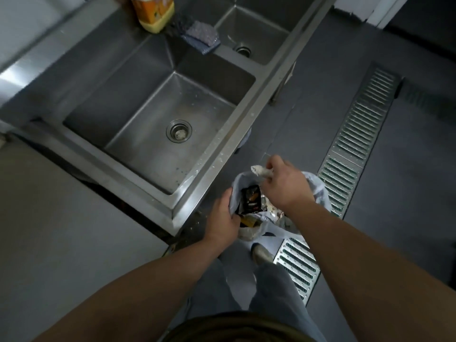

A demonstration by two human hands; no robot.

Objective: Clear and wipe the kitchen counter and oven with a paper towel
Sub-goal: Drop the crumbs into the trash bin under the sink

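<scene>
A pale plastic rubbish bag (pixel 320 191) stands open on the floor beside the steel sink unit. My left hand (pixel 222 218) grips the bag's near-left rim. My right hand (pixel 283 186) hovers over the bag's mouth and pinches a crumpled, soiled paper towel (pixel 261 171). Inside the bag lie a black snack wrapper (pixel 251 199) and other scraps.
A double steel sink (pixel 209 154) fills the upper left, its basins bare apart from the drains. An orange detergent bottle (pixel 153 13) and a blue-grey cloth (pixel 201 37) sit at the back. A metal floor drain grate (pixel 355 134) runs along the right. My shoe (pixel 260 253) is below the bag.
</scene>
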